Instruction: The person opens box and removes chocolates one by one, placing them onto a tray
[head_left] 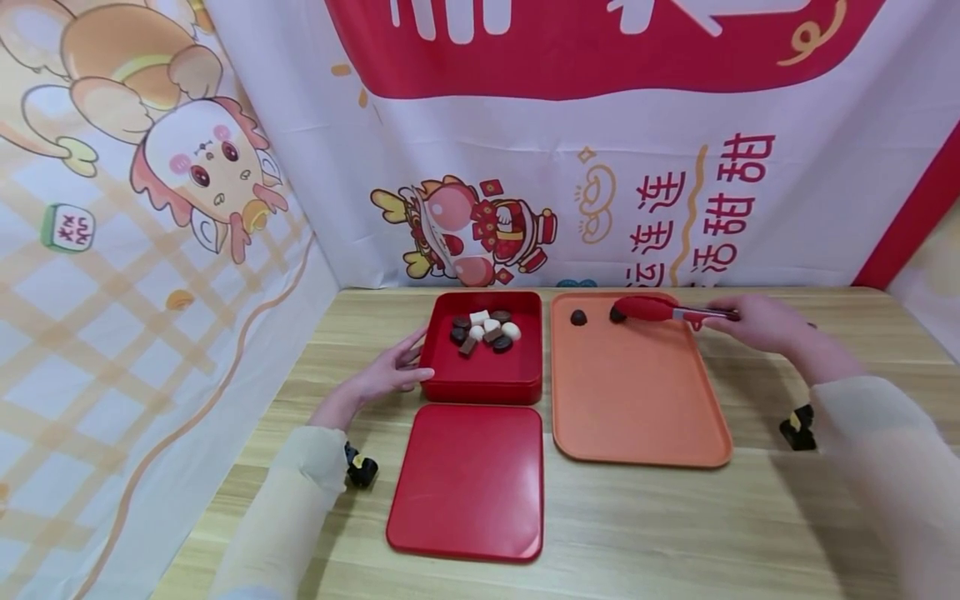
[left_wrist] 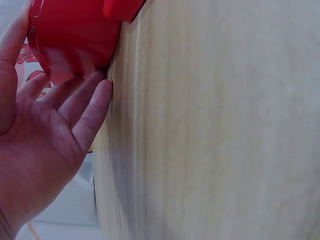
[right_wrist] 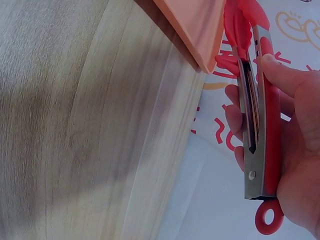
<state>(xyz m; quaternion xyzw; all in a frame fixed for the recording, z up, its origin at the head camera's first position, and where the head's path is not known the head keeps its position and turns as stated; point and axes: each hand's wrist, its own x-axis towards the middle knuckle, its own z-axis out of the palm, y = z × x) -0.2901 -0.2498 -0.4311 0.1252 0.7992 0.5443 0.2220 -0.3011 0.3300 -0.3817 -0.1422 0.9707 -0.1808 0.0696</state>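
Note:
In the head view, my right hand (head_left: 761,323) grips red-and-steel tongs (head_left: 648,309) over the orange tray. The tongs' red tips are at one dark chocolate (head_left: 617,314); whether they pinch it I cannot tell. A second dark chocolate (head_left: 578,317) lies to its left on the tray. The right wrist view has fingers and thumb wrapped around the tongs (right_wrist: 270,120). My left hand (head_left: 386,371) rests against the left side of a red square box (head_left: 480,392), its fingers (left_wrist: 92,115) extended. Inside the box sit several white, brown and dark chocolates (head_left: 491,331).
A flat red lid (head_left: 467,483) lies in front of the box. The orange tray (head_left: 637,408) stands right of the box on the wooden table (head_left: 645,533). A printed cloth (head_left: 480,133) hangs behind the table, and another covers the left side.

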